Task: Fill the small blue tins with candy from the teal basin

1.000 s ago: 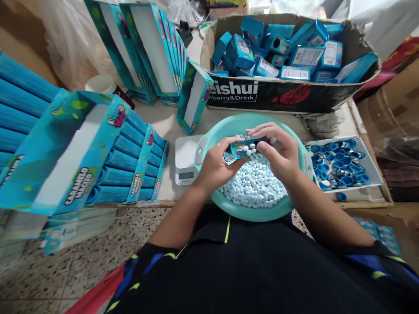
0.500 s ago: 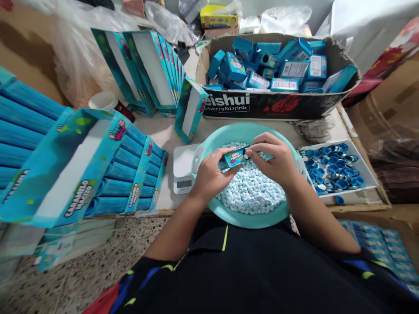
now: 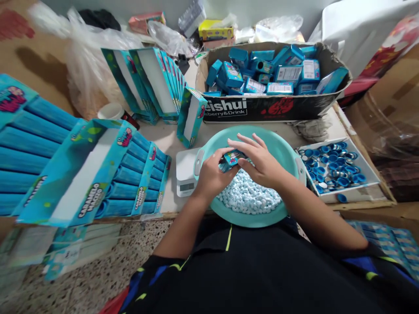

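Observation:
A teal basin holds a heap of small pale blue candies. Over it my left hand grips a small blue candy box, fingers curled around its lower end. My right hand rests against the box's other end with its fingers stretched out above the box, thumb underneath. Both hands hover just above the candies.
A white scale sits left of the basin. A white tray of blue caps lies at the right. A cardboard carton of small blue boxes stands behind. Blue display cartons crowd the left, more stand upright at the back.
My right hand's fingers have spread out over the box, which was pinched before. The box is held more end-on. The view shifted slightly downward.

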Motion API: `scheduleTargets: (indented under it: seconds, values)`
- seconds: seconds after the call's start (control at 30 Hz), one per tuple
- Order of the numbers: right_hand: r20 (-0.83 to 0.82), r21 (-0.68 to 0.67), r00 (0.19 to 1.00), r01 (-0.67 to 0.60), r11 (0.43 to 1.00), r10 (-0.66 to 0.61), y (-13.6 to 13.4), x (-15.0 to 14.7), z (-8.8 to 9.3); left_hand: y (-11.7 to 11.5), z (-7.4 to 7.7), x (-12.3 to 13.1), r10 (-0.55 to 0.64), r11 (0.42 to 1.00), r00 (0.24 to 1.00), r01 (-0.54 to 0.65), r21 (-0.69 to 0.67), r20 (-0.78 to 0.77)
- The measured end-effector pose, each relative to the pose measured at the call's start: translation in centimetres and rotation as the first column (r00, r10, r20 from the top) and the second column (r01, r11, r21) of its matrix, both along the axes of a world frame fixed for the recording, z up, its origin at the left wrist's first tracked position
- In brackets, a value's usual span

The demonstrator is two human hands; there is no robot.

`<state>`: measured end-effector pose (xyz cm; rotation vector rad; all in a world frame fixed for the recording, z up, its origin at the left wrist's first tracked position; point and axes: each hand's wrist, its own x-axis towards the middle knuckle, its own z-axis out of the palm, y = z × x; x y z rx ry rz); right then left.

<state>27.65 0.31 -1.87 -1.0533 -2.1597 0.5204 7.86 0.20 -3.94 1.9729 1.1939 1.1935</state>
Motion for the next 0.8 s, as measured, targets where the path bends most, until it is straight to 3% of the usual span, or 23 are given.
scheduleTargets:
  seconds: [0.1,0.27,0.33,0.43,0.5,0.53,0.6,0.67,0.73,0.8]
  values:
    - [0.076,-0.001,0.996,-0.046,0.999,0.046,-0.1,-0.1,0.0,0.0,-0.2,-0.1,0.008,1.0,1.0,-0.008,0.028,0.005]
    - [-0.028,0.111,0.989,-0.142,0.984,0.146,-0.4,-0.2,0.2,-0.2,-0.7,0.1,-0.008,1.0,0.998,0.009,-0.015,0.059]
    - [-0.115,0.128,0.99,-0.064,0.99,0.079,-0.4,-0.2,0.1,-0.3,-0.5,0.1,0.007,1.0,0.995,-0.004,-0.03,0.096]
    - [-0.193,0.018,0.969,0.163,0.987,-0.156,0.2,0.4,-0.4,0.0,1.1,-1.0,0.092,0.996,0.973,-0.091,-0.015,0.213]
    - [-0.049,-0.133,0.966,0.245,0.96,-0.254,0.8,0.8,-1.2,0.5,2.8,-2.8,0.141,0.988,0.957,-0.153,0.029,0.252]
    - [0.088,-0.212,0.966,0.258,0.942,-0.245,1.0,0.8,-1.6,0.9,3.6,-3.9,0.167,0.981,0.955,-0.185,0.052,0.243]
    - [0.394,-0.371,0.914,0.253,0.894,-0.095,1.1,0.6,-2.2,1.6,4.6,-6.5,0.237,0.965,0.953,-0.254,0.07,0.188]
    - [0.573,-0.492,0.809,0.211,0.844,0.132,0.7,0.0,-2.5,2.3,4.2,-9.1,0.31,0.947,0.942,-0.318,0.04,0.131]
    - [0.61,-0.553,0.736,0.131,0.823,0.293,-0.1,-0.6,-2.3,2.8,2.4,-11.2,0.351,0.936,0.93,-0.351,-0.023,0.104]
    - [0.602,-0.556,0.709,0.042,0.83,0.368,-0.8,-1.1,-2.0,3.2,-0.3,-12.7,0.35,0.935,0.931,-0.34,-0.102,0.105]
